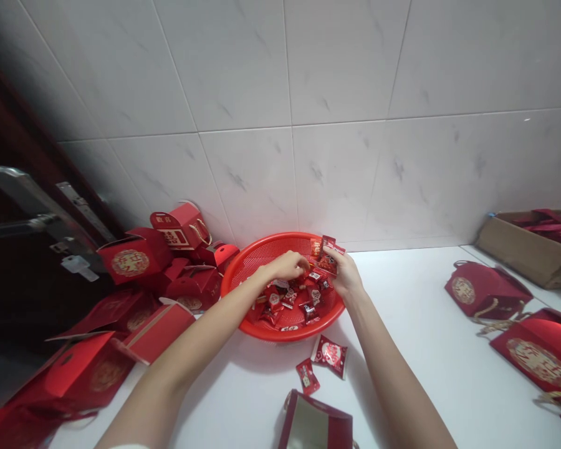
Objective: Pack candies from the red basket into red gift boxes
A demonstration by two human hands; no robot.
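Head view: looking down at a red plastic basket on a white tabletop, close to the tiled wall, with a messy heap of little wrapped sweets inside. Left hand down over the heap, fingers curled; honestly can't tell from here whether pinching anything, with the tips lost among the sweets. Right hand at the basket's right side, closed on a small bunch of red packets. Loose on the table, just in front of the basket: one bigger red-and-white packet and, right beside, a smaller red packet. Nearer, a dark red carton, cut off at the bottom edge. Over left, a pile of red gift boxes with gold print, by a dark door with dangling keys. Off right, more red boxes, plus a brown cardboard box with red stuff inside.
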